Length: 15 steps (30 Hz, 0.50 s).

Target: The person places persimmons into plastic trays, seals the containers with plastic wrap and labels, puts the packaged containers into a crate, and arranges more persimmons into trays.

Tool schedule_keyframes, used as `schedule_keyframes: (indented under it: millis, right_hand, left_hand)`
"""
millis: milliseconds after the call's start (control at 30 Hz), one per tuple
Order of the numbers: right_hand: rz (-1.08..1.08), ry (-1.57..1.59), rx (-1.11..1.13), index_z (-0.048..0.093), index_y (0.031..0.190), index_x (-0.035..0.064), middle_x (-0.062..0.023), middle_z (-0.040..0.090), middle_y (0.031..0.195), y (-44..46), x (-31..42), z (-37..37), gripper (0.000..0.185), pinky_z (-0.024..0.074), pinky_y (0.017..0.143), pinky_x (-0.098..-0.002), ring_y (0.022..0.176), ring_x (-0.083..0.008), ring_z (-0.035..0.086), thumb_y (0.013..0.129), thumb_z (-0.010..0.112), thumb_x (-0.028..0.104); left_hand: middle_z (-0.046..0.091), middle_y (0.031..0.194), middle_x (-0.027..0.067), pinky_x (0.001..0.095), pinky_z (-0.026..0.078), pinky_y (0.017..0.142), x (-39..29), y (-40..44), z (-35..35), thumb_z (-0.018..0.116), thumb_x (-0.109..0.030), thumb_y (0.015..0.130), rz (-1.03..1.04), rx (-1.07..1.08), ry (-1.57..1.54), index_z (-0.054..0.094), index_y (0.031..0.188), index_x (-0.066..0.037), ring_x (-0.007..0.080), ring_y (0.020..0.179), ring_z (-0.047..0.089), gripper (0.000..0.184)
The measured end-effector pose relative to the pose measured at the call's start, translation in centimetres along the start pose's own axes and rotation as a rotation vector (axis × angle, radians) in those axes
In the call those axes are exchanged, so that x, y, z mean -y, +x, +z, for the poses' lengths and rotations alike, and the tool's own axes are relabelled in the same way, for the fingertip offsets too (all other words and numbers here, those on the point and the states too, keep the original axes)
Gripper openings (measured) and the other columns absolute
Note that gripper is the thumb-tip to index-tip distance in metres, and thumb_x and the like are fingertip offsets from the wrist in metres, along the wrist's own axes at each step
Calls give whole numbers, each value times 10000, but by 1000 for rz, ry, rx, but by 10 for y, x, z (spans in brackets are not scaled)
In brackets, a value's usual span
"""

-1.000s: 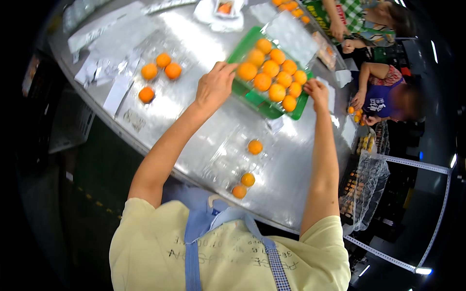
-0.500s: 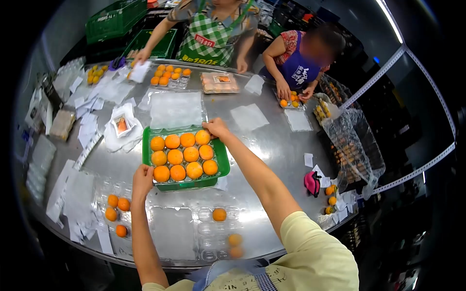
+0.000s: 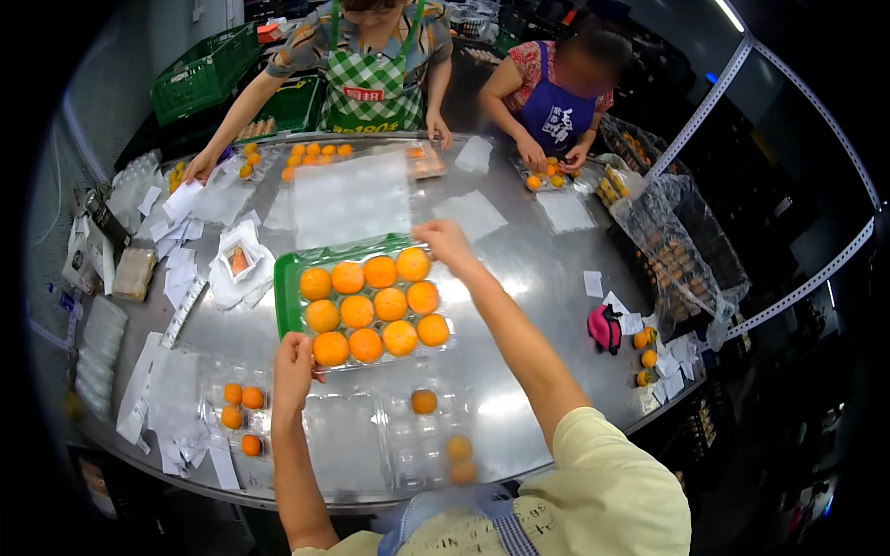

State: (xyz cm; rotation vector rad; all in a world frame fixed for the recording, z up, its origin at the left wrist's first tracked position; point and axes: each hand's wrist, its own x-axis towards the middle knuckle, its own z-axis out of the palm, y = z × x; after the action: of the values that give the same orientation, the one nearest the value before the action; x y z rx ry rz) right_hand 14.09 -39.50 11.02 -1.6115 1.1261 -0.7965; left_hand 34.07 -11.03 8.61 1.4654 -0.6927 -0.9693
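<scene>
A clear plastic tray point(image 3: 373, 362) holds several round orange fruits point(image 3: 355, 312) in rows. My right hand point(image 3: 443, 246) grips its far right corner, and my left hand point(image 3: 295, 371) grips the near left corner. Under the clear tray lies a green tray point(image 3: 289, 301), showing along its left and far edges. Beyond them stretches a translucent flat sheet point(image 3: 352, 199), apparently the clear tray's open lid; I cannot tell whether they are joined. Another clear tray point(image 3: 394, 449) with a few fruits is close to my body.
Across the metal table point(image 3: 528, 287), a person in a green checked apron point(image 3: 366, 93) reaches toward papers point(image 3: 181, 202). A person in a purple apron point(image 3: 561, 116) handles fruit. At right are a pink pouch point(image 3: 604, 329) and loose fruits point(image 3: 646, 360). Another fruit tray point(image 3: 243, 408) lies left.
The clear tray has moved up and rightward relative to the green tray, exposing more green at left. Both my hands moved with it. The green-aproned person's hand went left and down.
</scene>
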Motion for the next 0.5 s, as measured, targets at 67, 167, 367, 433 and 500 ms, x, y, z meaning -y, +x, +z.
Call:
schedule_keyframes:
  millis: [67,167,367,433,500]
  right_hand:
    - [-6,7,-44,667,772,21,-30,592,619,-31,-6,-39,275,442,461,-273,506,-115,535,826,656,290]
    - [14,62,-118,651,760,18,-12,549,593,-90,-39,-96,261,400,456,-252,494,-105,489,837,659,268]
    - [233,37,-260,617,715,33,4,521,593,-210,-118,-200,244,366,454,-238,492,-82,454,849,646,235]
    - [305,32,-311,614,717,37,11,517,593,-240,-147,-223,230,349,449,-228,493,-69,449,848,639,224]
    - [367,15,-336,615,726,34,12,517,596,-267,-177,-243,225,350,450,-225,496,-69,452,848,637,223]
  left_hand:
    - [530,678,40,237,453,425,-9,-24,24,466,-194,971,15,76,-9,501,931,-36,92,515,520,167]
    - [527,677,37,252,452,430,8,-58,68,477,-191,967,20,144,11,499,931,-35,103,514,521,162]
    - [531,672,43,245,449,433,89,-113,170,461,-176,974,-80,328,161,477,904,-32,113,513,540,161]
    - [538,659,57,257,460,433,104,-131,200,457,-169,971,-152,391,232,471,904,-24,121,508,548,160]
    - [556,644,81,281,472,429,123,-147,223,461,-173,967,-194,427,286,467,901,-17,145,498,566,169]
